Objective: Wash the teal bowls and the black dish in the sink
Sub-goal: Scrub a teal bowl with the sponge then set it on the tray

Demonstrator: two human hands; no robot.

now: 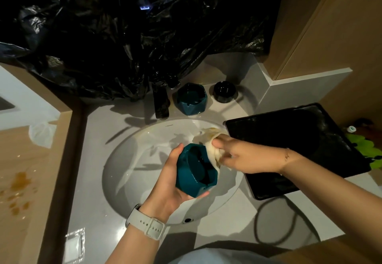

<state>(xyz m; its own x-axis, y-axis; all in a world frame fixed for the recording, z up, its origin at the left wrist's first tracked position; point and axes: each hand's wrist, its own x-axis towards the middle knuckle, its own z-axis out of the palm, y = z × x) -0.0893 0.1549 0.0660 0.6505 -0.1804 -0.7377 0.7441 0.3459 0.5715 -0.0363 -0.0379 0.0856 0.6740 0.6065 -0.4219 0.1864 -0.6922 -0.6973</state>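
Head view: left hand (172, 178) grips a tilted teal bowl (196, 170) over the white sink (132, 160), right hand (237, 156) clamps a pale cloth (210, 148) against its rim. Second teal bowl (191, 99) and black dish (224, 91) sit at 12 o'clock behind the basin, near each other.

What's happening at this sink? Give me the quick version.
A person is washing up. The left hand grips a teal bowl tilted over the sink, while the right hand rubs its rim with a cloth. A second teal bowl and the black dish wait on the counter behind the basin, beside the faucet.
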